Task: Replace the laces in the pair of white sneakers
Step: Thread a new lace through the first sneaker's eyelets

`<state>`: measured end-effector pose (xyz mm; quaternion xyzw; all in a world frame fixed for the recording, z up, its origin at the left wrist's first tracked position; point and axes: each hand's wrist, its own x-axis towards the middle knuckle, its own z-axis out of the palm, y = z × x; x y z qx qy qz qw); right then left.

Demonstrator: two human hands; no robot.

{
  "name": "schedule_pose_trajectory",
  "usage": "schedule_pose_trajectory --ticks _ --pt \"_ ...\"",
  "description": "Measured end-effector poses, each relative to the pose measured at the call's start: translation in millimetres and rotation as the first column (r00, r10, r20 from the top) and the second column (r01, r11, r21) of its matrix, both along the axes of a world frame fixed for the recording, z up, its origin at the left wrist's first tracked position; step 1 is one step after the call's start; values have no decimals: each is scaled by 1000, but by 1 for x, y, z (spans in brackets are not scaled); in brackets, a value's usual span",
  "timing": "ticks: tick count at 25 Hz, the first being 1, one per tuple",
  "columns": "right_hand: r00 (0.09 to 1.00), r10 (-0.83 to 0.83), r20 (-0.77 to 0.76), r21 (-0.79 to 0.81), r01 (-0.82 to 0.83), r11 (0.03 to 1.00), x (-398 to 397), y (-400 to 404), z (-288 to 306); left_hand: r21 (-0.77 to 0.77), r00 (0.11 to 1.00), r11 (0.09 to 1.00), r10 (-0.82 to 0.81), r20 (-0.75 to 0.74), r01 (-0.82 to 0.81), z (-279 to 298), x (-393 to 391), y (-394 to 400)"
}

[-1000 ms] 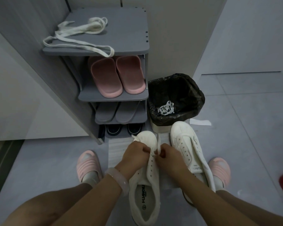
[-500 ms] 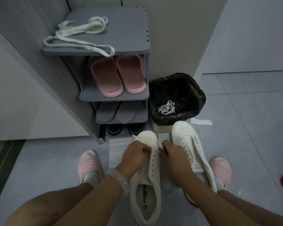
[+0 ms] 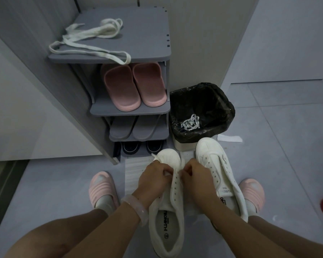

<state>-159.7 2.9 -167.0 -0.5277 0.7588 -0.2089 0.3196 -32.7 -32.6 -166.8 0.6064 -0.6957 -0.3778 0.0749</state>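
Both hands sit on the near sneaker (image 3: 172, 205), at its toe-end eyelets. Left hand (image 3: 153, 180) and right hand (image 3: 196, 176) each have fingers curled, pinching what looks like the white lace (image 3: 156, 157) — the grip itself is partly hidden by knuckles. The shoe's long axis runs straight away from me, heel nearest, so threading works from the far eyelets back toward me. Lace end pokes out left of the toe, nearer my left hand. The second sneaker (image 3: 217, 170) lies just beside on the right, unlaced. Spare laces (image 3: 93, 40) wait on the rack top (image 3: 138, 34) — well apart.
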Motion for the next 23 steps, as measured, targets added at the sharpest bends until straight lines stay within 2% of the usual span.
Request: schedule_pose_trajectory --ticks 6,10,14,16,18,23 --pt "999 -44 -17 -54 43 998 5 4 0 26 1000 1000 -2 -7 2 0 -3 2" --pt "995 22 -95 -67 -29 997 7 3 -3 40 999 999 32 -9 -32 -3 -4 2" --pt "998 -65 9 -69 66 995 9 1 -3 4 996 997 76 -38 -76 -5 -5 8" --pt "994 -108 1 -56 108 993 12 3 -2 -14 994 995 95 -47 -96 -6 -6 11" --pt "997 -78 -22 -66 76 995 20 12 -4 -27 993 994 105 -54 -106 -6 -6 12" --pt "986 -4 167 -18 7 1000 33 30 -6 -29 999 998 46 -10 -47 -6 -4 7"
